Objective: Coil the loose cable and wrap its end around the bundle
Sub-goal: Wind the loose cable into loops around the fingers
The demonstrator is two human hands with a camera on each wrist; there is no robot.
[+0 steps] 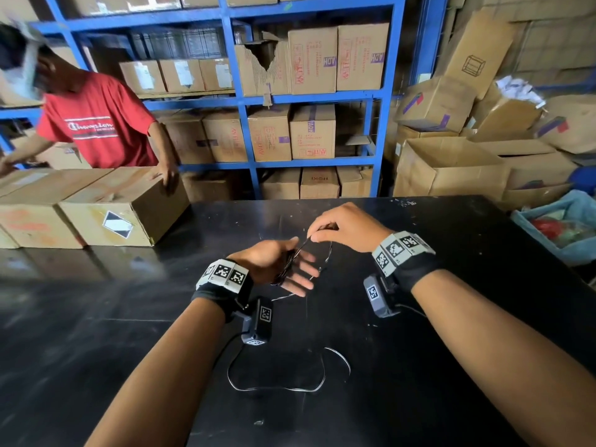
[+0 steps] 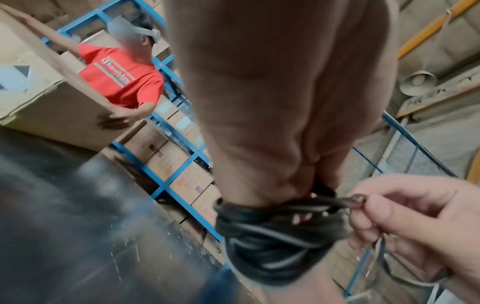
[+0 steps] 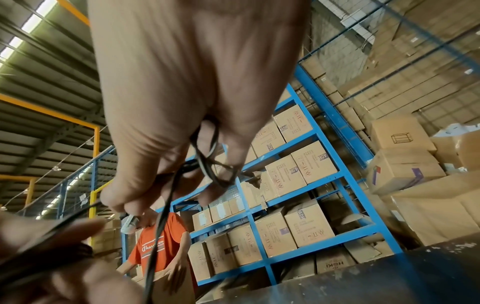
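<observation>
Left hand (image 1: 280, 264) stands with straight, spread fingers, and a thin black cable (image 2: 272, 242) is wound in many glossy turns around them, forming a tight dark bundle; the left wrist view shows the turns stacked around the fingers, smooth and rubbery with pale highlights. Right hand (image 1: 345, 229), held just above and beyond the left, pinches a strand of the same cable between thumb and fingertips (image 2: 379, 207), the strand stretched taut from the bundle to the pinch. In the right wrist view the cable crosses itself in a small loop under the curled fingers, though blur makes it hard to say which fingers close on it. From the hands the loose remainder drops to the desk (image 1: 451, 317) and lies there in an open, wavy loop near the person's body. That desk is black and shiny, flecked with pale scuffs. On its far left corner sit brown cardboard boxes (image 1: 106, 211), one bearing a diamond-shaped label, with another person in a red T-shirt (image 1: 96, 124) resting a hand on them. Behind stands blue steel shelving (image 1: 309, 98) packed with matte cardboard cartons.
</observation>
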